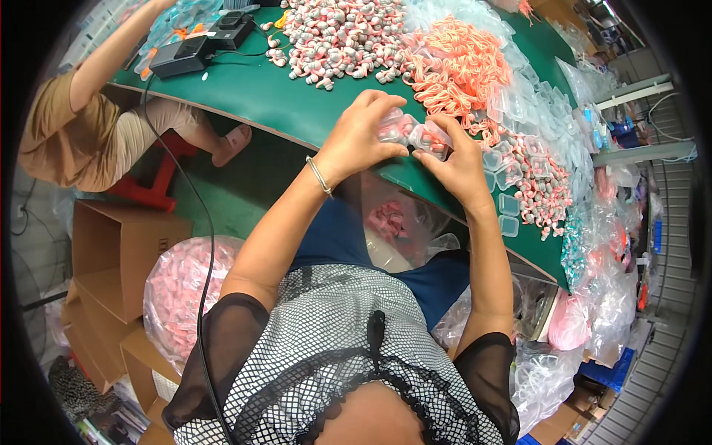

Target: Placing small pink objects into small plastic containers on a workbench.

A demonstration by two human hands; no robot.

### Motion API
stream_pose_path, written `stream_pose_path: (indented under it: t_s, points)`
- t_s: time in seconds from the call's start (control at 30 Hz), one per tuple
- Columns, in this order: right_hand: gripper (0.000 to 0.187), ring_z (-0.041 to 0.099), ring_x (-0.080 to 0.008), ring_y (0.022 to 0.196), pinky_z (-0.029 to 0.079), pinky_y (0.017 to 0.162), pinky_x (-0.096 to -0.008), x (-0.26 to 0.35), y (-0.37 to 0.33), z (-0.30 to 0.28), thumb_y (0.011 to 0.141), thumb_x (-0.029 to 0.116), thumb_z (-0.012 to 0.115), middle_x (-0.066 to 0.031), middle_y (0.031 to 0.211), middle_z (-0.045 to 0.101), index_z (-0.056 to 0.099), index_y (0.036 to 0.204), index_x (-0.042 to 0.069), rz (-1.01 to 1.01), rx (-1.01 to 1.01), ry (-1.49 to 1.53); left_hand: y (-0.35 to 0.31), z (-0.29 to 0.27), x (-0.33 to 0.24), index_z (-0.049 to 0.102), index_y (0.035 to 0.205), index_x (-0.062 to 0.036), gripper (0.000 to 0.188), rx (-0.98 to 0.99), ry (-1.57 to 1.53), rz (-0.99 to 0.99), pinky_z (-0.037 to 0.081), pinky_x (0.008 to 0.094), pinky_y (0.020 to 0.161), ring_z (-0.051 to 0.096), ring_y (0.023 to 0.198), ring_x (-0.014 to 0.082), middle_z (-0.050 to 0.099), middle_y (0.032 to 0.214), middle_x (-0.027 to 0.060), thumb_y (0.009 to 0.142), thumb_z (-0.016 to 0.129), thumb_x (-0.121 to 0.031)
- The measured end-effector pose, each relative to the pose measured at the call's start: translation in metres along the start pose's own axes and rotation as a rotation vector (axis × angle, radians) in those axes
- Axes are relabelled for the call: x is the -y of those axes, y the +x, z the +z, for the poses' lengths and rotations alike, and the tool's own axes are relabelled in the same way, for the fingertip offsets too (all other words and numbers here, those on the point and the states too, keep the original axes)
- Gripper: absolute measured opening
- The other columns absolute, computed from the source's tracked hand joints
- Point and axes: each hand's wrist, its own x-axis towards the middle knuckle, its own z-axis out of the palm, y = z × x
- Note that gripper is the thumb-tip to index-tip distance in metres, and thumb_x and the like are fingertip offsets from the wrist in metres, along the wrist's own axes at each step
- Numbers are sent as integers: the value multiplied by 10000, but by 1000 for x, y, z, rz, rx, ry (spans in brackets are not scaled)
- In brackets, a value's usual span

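Over the front edge of the green table [282, 115], my left hand [363, 137] closes its fingers around a small clear plastic case [397, 127] with pink and grey bits inside. My right hand [457, 162] pinches a similar clear case [430, 139], which shows something pink and orange. The two cases sit side by side; whether they are joined I cannot tell. Just beyond my right hand lies a heap of looped orange cords [460, 63]. Farther off, left of the cords, is a large pile of pink and grey earplug-like pieces [341, 37].
Clear empty cases [508, 204] and a smaller earplug pile [544, 182] lie right of my right hand. Another person's arm [111, 55] reaches over the table at the left, near a black box [180, 57]. A cardboard box [126, 245] and a bag of pink pieces [185, 293] stand below.
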Motion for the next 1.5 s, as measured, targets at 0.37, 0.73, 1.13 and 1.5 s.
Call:
stream_pose_path:
  t_s: [0.37, 0.73, 1.13, 1.5]
  points:
    - [582, 632, -348, 1060, 504, 899, -403, 0, -4, -11, 703, 121, 834, -185, 1163, 637, 577, 1211, 3, -25, -40, -156, 4, 2, -5, 594, 1255, -119, 691, 38, 117, 19, 523, 412, 916, 597, 1079, 370, 563, 1207, 163, 622, 872, -119]
    - [467, 619, -369, 1030, 494, 890, -410, 17, -19, -21, 771, 85, 770, -196, 1131, 620, 576, 1186, -5, -37, -40, -210, 0, -3, 0, 628, 1198, -109, 581, -39, 207, 92, 542, 400, 870, 626, 1030, 338, 578, 1187, 137, 668, 862, -158]
    - [453, 612, -344, 1037, 486, 895, -420, 3, -31, -19, 791, 118, 755, -157, 1127, 645, 596, 1207, 33, -73, -107, -373, 0, -2, -1, 621, 1209, -105, 573, -47, 174, 54, 536, 396, 881, 624, 1039, 337, 570, 1199, 138, 703, 856, -236]
    - [646, 541, -297, 1166, 390, 967, -470, -20, -18, -29, 758, 196, 774, -89, 1237, 606, 519, 1345, 105, -15, -59, -644, 18, 27, -2, 627, 1109, -98, 445, 30, 218, 74, 530, 422, 836, 635, 989, 348, 648, 1047, 123, 689, 765, -45]
